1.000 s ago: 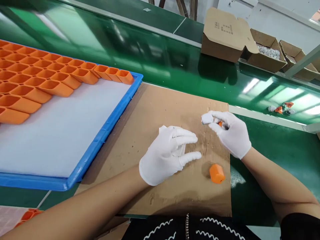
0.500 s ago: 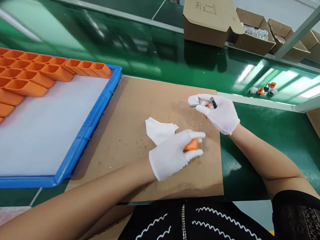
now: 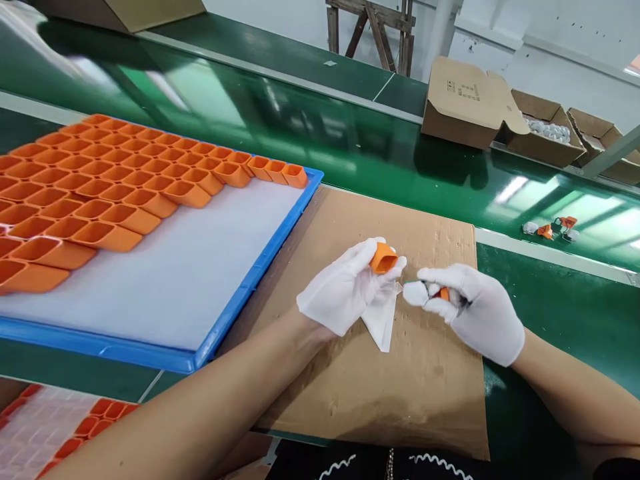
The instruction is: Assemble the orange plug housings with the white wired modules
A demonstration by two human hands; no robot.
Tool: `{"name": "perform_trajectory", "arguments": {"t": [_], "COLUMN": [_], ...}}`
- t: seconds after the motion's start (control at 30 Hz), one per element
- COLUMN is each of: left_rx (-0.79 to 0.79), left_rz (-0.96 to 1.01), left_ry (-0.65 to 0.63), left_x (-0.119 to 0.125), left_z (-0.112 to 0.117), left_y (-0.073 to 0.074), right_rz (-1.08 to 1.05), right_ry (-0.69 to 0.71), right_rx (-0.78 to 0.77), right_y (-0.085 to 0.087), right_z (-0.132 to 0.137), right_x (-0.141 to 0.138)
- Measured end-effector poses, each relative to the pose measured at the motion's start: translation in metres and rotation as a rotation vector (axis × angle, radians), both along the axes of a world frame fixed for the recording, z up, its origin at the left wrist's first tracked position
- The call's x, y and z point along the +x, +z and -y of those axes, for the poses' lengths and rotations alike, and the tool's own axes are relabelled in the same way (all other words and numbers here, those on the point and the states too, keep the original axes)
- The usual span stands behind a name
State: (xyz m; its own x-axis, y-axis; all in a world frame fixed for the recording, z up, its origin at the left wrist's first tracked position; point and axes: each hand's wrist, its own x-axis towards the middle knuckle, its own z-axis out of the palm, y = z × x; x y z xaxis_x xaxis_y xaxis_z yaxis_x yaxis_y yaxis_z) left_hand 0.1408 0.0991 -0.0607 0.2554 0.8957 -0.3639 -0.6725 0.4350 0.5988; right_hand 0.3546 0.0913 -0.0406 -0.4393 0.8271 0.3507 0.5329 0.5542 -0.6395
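Observation:
White-gloved, my left hand (image 3: 350, 283) grips a small orange plastic sleeve (image 3: 384, 259), its hollow opening turned toward me. To its right, my right hand (image 3: 473, 303), also gloved in white, pinches a small tool with a white cloth-wrapped tip (image 3: 415, 293). A bit of orange shows between the right fingers; the rest of the tool is hidden in the palm. Under the left hand a white cloth (image 3: 384, 323) lies on the cardboard sheet (image 3: 420, 380). The two hands are close together but apart.
On the left, a blue tray (image 3: 200, 357) carries rows of orange sleeves (image 3: 110, 177). Crumpled orange and white scraps (image 3: 547, 230) lie on the green surface at right. Cardboard boxes (image 3: 463, 100) stand along the back. More orange pieces (image 3: 95, 423) show below the tray.
My left hand has raised the orange sleeve and turned its opening toward me. My right hand has come nearer it with the white-tipped tool. The view has swung left.

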Motion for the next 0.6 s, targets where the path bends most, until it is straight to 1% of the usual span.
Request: {"name": "perform_trajectory", "arguments": {"t": [0.03, 0.1, 0.23, 0.33, 0.53, 0.6], "left_rx": [-0.014, -0.031, -0.009, 0.025, 0.014, 0.073], "left_rz": [0.003, -0.025, -0.086, -0.063, -0.005, -0.036], "left_ry": [0.026, 0.028, -0.055, -0.104, -0.085, -0.108], "left_x": [0.000, 0.000, 0.002, 0.004, 0.004, 0.002], "left_z": [0.000, 0.002, 0.007, 0.007, 0.007, 0.009], "left_y": [-0.002, -0.004, -0.006, -0.007, -0.004, -0.003], "right_rz": [-0.019, -0.050, -0.101, -0.105, -0.168, -0.197], "right_ry": [0.030, 0.046, 0.014, -0.005, -0.091, -0.118], "right_rx": [0.025, 0.075, 0.129, 0.139, 0.151, 0.116], "right_y": [0.000, -0.001, 0.001, 0.001, -0.007, -0.008], "right_z": [0.003, 0.007, 0.008, 0.006, 0.000, -0.002], "right_x": [-0.001, -0.002, -0.001, -0.001, 0.001, 0.002]}}
